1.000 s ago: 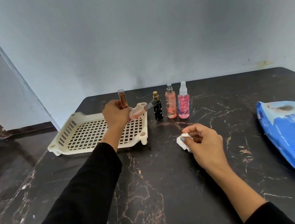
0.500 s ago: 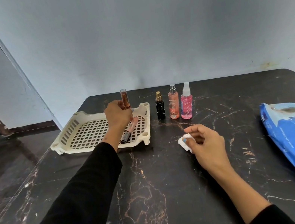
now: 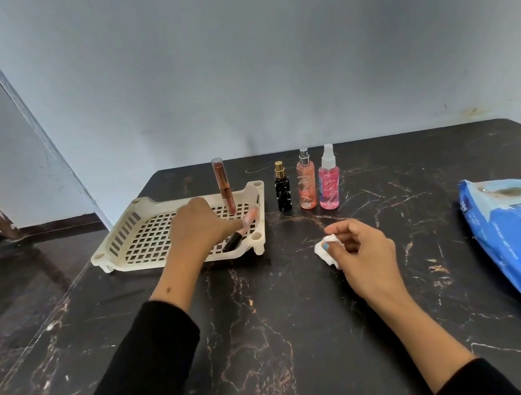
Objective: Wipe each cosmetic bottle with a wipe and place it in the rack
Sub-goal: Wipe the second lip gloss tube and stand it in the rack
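Here, crumpled white wipe (image 3: 328,248); slim tube (image 3: 242,229) on latticed plastic rack (image 3: 140,236).

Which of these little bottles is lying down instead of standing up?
The pink tube with the black cap, lying in the cream rack by the left hand. The other four stand upright.

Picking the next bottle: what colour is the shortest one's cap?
Gold, on the black bottle; clearest in the head view.

rack (image 3: 121,242) left | three bottles (image 3: 307,185) right beside | wipes pack (image 3: 517,242) far right
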